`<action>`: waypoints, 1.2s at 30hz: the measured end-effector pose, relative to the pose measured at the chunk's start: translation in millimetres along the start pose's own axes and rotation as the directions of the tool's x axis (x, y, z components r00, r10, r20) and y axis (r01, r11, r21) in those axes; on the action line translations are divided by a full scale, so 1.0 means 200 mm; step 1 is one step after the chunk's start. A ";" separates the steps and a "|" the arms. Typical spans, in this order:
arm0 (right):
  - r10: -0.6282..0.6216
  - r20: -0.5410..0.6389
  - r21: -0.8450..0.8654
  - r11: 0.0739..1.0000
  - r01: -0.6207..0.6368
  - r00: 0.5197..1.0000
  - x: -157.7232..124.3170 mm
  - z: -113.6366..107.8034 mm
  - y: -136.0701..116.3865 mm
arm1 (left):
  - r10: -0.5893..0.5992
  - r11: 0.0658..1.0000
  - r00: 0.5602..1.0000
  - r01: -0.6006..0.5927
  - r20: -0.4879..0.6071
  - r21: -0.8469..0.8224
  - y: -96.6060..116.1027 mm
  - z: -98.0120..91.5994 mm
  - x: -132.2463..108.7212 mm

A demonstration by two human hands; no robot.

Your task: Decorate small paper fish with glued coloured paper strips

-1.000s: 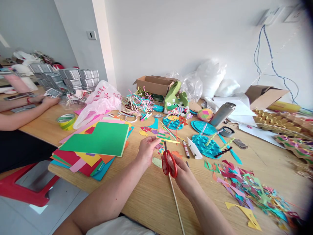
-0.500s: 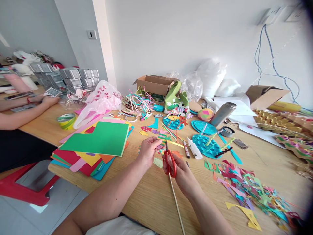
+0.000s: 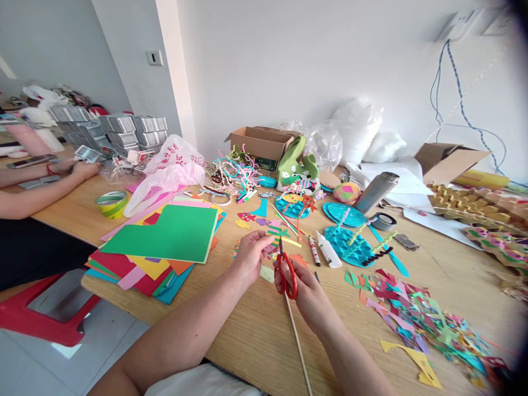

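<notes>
Red-handled scissors (image 3: 287,278) are in my right hand (image 3: 310,300), fingers through the loops and blades pointing away from me. The blades meet a green paper piece (image 3: 275,233), apparently a fish shape, with a yellow paper strip (image 3: 292,240) across it. My left hand (image 3: 249,254) pinches this green piece by its left side. Small paper fish cutouts lie just beyond, among them a yellow fish (image 3: 242,224) and a red fish (image 3: 246,216). Right of the scissors are a marker (image 3: 314,252) and a white glue bottle (image 3: 329,250). A thin pale stick (image 3: 297,344) lies below my right hand.
Coloured paper sheets (image 3: 165,234) are stacked at left, near yellow tape (image 3: 112,204). Paper scraps (image 3: 429,313) cover the right side. Blue painted egg-carton pieces (image 3: 348,246) and a metal flask (image 3: 377,192) stand farther back. Another person's hands (image 3: 78,170) work at far left.
The yellow strip has shifted slightly left, toward my left hand. Both hands and the scissors stay almost where they were. At far left, the other person's held object has tilted.
</notes>
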State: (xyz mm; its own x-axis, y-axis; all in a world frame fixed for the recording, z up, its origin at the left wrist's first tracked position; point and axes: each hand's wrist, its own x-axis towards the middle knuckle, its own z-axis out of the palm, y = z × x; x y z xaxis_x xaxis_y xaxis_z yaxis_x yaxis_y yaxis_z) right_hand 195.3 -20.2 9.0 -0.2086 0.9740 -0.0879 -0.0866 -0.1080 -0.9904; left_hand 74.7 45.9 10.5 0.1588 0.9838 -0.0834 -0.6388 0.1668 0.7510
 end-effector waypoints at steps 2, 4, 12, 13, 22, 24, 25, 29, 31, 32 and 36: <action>-0.001 0.000 -0.002 1.000 0.001 1.000 0.00 0.00 0.00 | -0.002 1.000 1.000 0.002 0.003 -0.007 0.00 0.00 0.00; -0.003 0.003 -0.007 1.000 0.003 1.000 0.00 0.00 0.00 | -0.006 1.000 1.000 0.006 0.001 -0.011 0.00 0.00 0.00; 0.002 -0.025 0.001 1.000 -0.002 1.000 0.00 0.02 -0.01 | -0.049 0.997 0.999 0.049 0.005 -0.066 0.02 0.02 -0.02; 0.006 -0.024 0.006 1.000 -0.006 1.000 0.00 0.03 -0.01 | -0.052 0.996 0.999 0.052 0.003 -0.077 0.02 0.02 -0.02; 0.025 -0.026 0.057 0.998 -0.023 0.999 -0.01 0.05 -0.03 | -0.057 0.994 0.998 0.060 0.038 -0.088 0.01 0.01 -0.02; 0.015 -0.016 0.069 0.998 -0.014 1.000 -0.01 0.05 -0.02 | -0.055 0.993 0.998 0.059 0.044 -0.101 0.01 0.01 -0.02; 0.009 -0.011 0.074 0.997 -0.008 1.000 -0.01 0.05 -0.02 | -0.051 0.993 0.998 0.056 0.048 -0.108 0.01 0.01 -0.02; 0.004 -0.006 0.077 0.997 -0.004 1.000 -0.01 0.05 -0.01 | -0.057 0.989 0.996 0.065 0.064 -0.133 0.01 0.02 -0.02; 0.010 -0.010 0.076 0.997 -0.010 1.000 -0.01 0.06 -0.02 | -0.064 0.987 0.996 0.073 0.068 -0.140 0.02 0.02 -0.02; 0.013 -0.013 0.071 0.997 -0.012 1.000 -0.01 0.06 -0.02 | -0.063 0.988 0.996 0.072 0.069 -0.140 0.02 0.02 -0.02; 0.020 -0.037 0.045 0.999 -0.018 0.999 -0.01 0.07 -0.03 | -0.049 0.989 0.996 0.058 0.070 -0.136 0.02 0.02 -0.02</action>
State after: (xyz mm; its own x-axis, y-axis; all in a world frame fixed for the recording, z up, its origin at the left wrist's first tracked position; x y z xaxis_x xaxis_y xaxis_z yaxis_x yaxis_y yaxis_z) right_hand 183.8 -24.9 17.6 -0.1736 0.9785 -0.1112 -0.1263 -0.1341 -0.9829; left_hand 75.3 41.7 16.7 0.2425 0.9673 -0.0742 -0.7252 0.2315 0.6485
